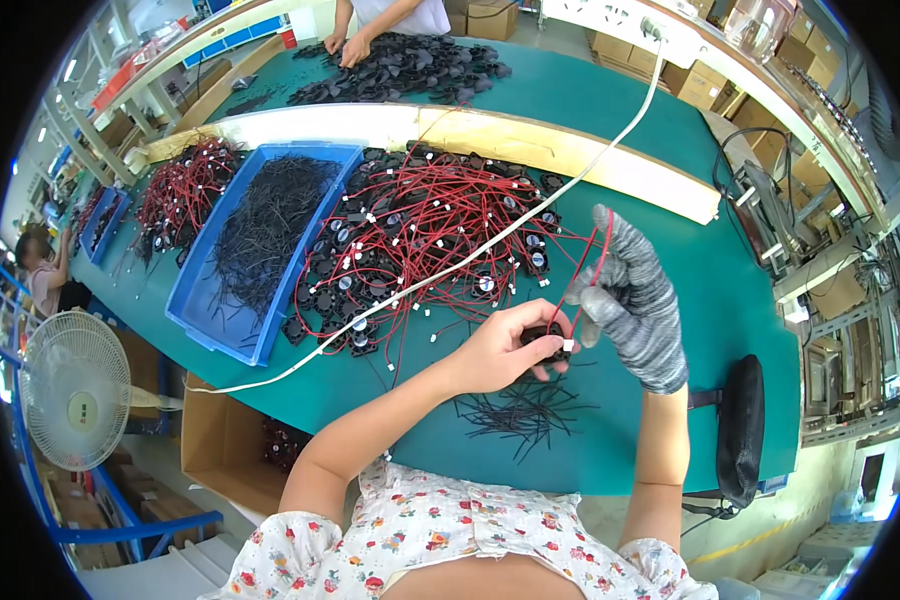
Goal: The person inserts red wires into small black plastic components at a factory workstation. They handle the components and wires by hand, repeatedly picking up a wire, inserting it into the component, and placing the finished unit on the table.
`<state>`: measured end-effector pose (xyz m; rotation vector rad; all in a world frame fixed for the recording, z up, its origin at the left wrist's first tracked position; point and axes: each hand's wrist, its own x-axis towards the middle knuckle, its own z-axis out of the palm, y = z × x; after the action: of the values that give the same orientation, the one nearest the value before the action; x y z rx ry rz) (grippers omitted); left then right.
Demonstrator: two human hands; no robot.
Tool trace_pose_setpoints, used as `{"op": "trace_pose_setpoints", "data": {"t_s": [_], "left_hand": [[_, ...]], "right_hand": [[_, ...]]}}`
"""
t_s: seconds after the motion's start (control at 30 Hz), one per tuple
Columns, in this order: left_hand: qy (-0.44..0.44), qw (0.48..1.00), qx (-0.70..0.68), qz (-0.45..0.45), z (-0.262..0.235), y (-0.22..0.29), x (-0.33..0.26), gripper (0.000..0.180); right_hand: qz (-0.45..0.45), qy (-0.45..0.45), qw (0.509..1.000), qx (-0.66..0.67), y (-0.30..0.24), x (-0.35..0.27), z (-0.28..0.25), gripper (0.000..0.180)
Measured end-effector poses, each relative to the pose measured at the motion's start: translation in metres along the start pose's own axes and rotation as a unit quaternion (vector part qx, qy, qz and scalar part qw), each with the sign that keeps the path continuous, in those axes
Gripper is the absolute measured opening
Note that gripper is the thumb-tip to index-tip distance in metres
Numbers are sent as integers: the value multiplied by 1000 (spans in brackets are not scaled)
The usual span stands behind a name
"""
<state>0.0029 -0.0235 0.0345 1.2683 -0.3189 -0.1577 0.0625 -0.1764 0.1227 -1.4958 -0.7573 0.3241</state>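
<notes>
My bare left hand (pixel 505 348) is closed around a small black cooling fan (pixel 538 334), partly hidden by the fingers. A white connector (pixel 568 345) shows beside the fingertips. My right hand (pixel 635 295), in a grey striped glove, is raised just to the right, with a red wire (pixel 608 240) running up along its fingers and pinched there. Below the hands, thin black strips (pixel 525 412) lie loose on the green table (pixel 440 440). Beyond my left hand spreads a large heap of black fans with red wires (pixel 430 225).
A blue tray (pixel 178 312) of thin black strips stands left of the heap. A white cable (pixel 400 298) crosses over the heap. Past the low barrier (pixel 570 150), another person's hands (pixel 350 48) touch black parts. A standing fan (pixel 78 390) is at left, a black padded object (pixel 740 430) at right.
</notes>
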Motion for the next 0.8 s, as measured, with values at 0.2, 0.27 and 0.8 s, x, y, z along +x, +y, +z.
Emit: {"op": "trace_pose_setpoints", "data": {"t_s": [0.2,0.27,0.8], "left_hand": [[2,999,5,-50,2,5,-6,21],[14,998,6,-55,1,6,-8,21],[48,994,-4,-94,-3,-3,-9,26]], "right_hand": [[-102,-9,980,-168,35,2,0,62],[-145,-8,971,-189,43,4,0,62],[-142,66,983,-95,58,6,9,56]]}}
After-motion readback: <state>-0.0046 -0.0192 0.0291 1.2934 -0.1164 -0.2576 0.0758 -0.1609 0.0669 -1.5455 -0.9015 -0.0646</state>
